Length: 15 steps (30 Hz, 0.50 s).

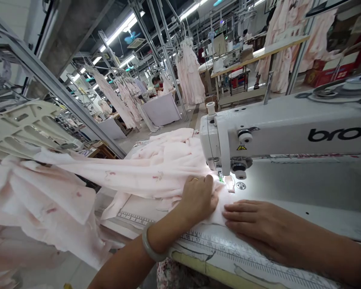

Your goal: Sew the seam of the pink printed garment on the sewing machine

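A pale pink printed garment (144, 172) spreads over the sewing table, bunched behind and left of the needle. Its edge runs beneath the presser foot (220, 176) of a white sewing machine (276, 124). My left hand (200, 196), fingers curled, grips the fabric just left of the foot. Close in front of the needle area, my right hand (255, 224) lies flat with its fingers stretched out, the tips on the cloth. A small pinkish tab (230, 184) shows right of the foot.
Printed measuring scales (198, 241) run along the table's front edge. More pink fabric (48, 200) hangs at the left beside a cream plastic rack (27, 124). Garments (189, 72) hang from rails farther back, where a person (157, 83) sits at another machine.
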### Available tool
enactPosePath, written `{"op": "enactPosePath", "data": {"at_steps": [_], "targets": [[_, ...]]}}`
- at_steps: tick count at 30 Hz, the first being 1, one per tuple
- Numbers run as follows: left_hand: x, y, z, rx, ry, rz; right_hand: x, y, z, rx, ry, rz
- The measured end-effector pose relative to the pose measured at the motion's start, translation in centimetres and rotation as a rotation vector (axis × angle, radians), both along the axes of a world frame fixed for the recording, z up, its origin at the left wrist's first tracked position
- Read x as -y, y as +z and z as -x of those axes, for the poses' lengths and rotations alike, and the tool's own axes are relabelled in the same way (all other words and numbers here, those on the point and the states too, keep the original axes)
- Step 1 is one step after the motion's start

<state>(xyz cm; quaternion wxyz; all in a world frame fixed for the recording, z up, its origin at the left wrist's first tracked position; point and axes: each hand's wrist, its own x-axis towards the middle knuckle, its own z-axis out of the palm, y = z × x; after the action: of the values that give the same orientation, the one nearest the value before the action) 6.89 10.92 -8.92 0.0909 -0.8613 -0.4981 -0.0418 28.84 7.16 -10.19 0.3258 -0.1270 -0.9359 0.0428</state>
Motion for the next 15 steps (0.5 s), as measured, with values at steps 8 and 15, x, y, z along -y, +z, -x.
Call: {"op": "enactPosePath", "data": {"at_steps": [8,15], "targets": [[3.8,2.4,2.4,0.028,-0.158,-0.109,0.1,-1.2,-0.2,0.057,0.053,0.062],[5.2,0.2,0.5,-0.079,-0.341,0.013,0.8,-0.4,0.2,0.113,0.088,0.232]]}}
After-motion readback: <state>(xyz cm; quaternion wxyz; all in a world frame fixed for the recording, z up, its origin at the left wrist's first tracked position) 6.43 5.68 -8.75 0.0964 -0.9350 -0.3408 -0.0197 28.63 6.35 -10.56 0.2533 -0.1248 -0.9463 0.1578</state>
